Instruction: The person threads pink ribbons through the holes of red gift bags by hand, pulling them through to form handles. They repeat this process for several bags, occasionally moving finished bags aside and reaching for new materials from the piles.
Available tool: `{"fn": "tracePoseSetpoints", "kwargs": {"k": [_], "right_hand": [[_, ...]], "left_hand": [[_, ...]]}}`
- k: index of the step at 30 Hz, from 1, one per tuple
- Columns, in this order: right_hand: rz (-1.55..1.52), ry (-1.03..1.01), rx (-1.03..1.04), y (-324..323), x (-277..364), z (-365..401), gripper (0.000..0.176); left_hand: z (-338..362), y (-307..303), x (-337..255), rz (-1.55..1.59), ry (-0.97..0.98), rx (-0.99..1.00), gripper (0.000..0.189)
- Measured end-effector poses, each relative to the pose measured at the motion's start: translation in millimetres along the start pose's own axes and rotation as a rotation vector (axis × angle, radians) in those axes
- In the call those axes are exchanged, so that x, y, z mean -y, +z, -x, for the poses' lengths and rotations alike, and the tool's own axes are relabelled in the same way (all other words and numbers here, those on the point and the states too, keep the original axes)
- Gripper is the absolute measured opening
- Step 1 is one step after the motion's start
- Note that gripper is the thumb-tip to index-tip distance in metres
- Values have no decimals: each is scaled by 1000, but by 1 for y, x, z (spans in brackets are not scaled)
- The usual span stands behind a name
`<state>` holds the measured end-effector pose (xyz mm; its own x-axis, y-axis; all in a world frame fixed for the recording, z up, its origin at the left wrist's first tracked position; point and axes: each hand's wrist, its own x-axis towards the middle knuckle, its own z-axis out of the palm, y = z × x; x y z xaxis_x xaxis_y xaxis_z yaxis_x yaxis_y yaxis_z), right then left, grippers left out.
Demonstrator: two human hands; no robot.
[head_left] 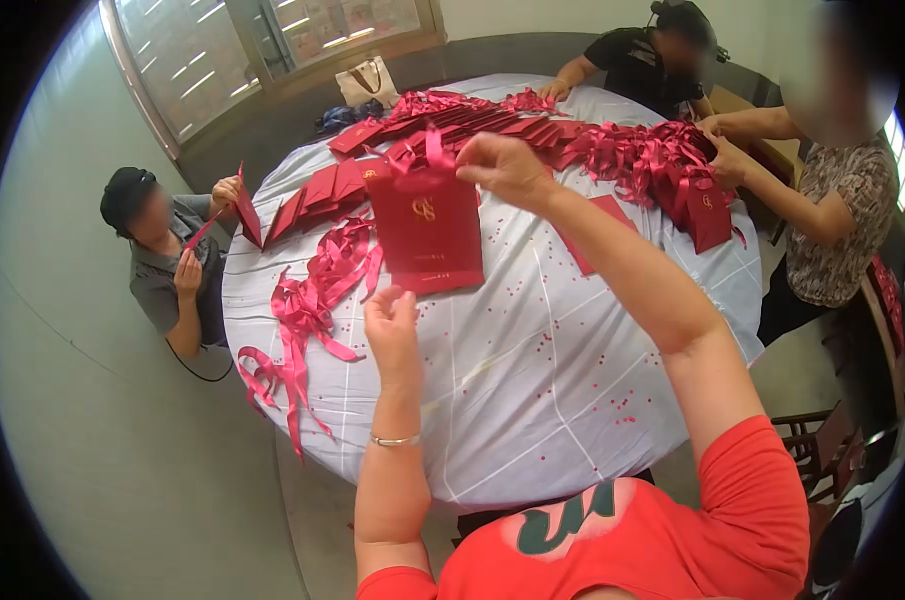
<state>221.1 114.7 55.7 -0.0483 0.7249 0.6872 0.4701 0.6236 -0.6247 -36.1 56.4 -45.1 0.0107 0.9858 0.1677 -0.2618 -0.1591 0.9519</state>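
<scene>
Item in hand: dark red paper gift bag [427, 235], flat, rectangular, gold emblem facing the wearer. It is held up in the air above the near-left part of the table, clear of the cloth. Long axis runs top to bottom in view, the top pointing away from the wearer and leaning slightly left. A red ribbon handle [424, 150] sits bunched at its top edge.

Right hand [507, 165]: arm raised and stretched forward, fingers clenched on the top right corner of the bag at the ribbon.

Left hand [392, 325]: forearm upright, thin metal bracelet [394, 440] at the wrist, fingertips up against the bag's lower edge. Pinching or only touching: cannot tell.

Below: round table under a white cloth [532, 420], dotted with small red flecks. Loose red satin ribbons [312, 290] trail over its left edge. Flat red bags [322, 190] lie fanned behind them; a heap of ribboned bags [652, 160] lies far right.

Three other people sit around the table, each with hands on red bags.
</scene>
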Motion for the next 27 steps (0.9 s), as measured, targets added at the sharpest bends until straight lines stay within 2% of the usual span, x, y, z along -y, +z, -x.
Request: {"fn": "tracePoseSetpoints", "kwargs": {"k": [1, 3, 6, 8, 9, 11, 12, 14, 15, 17, 18, 19, 21, 22, 24, 25, 27], "right_hand": [[48, 77, 5, 8, -12, 5, 15], [218, 203, 52, 16, -43, 16, 22], [287, 274, -153, 7, -58, 43, 33], [332, 307, -230, -14, -66, 58, 31], [410, 393, -219, -29, -74, 65, 34], [700, 398, -162, -58, -84, 83, 47], [846, 447, -31, -71, -78, 90, 67], [984, 509, 68, -85, -85, 111, 79], [960, 653, 211, -92, -84, 116, 84], [989, 551, 218, -88, -83, 132, 82], [1019, 436, 93, -84, -86, 138, 79], [1019, 434, 92, -84, -88, 142, 79], [1041, 203, -75, -83, -83, 145, 72], [1040, 200, -76, -84, -76, 143, 72], [1063, 26, -96, -88, -55, 135, 56], [1061, 21, -96, -91, -47, 130, 56], [1011, -72, -38, -99, -30, 120, 44]], "left_hand": [[2, 3, 4, -48, -13, 13, 33], [2, 4, 18, -126, -89, 44, 33], [11, 11, 15, -116, -219, 158, 47], [7, 8, 32, -178, -186, 196, 52], [9, 10, 31, -166, -171, 200, 52], [15, 15, 29, -118, -165, 224, 53], [15, 13, 29, -152, -166, 242, 53], [18, 16, 19, -163, -172, 250, 49], [18, 18, 15, -154, -176, 261, 49], [17, 18, 11, -186, -191, 254, 43], [18, 18, 11, -188, -190, 283, 40], [18, 19, 13, -187, -187, 282, 40], [19, 20, 18, -244, -98, 300, 34], [20, 22, 19, -244, -96, 298, 34], [23, 24, 19, -255, -44, 353, 24], [25, 26, 16, -255, -41, 349, 24], [31, 31, 7, -204, -102, 417, 15]]}}
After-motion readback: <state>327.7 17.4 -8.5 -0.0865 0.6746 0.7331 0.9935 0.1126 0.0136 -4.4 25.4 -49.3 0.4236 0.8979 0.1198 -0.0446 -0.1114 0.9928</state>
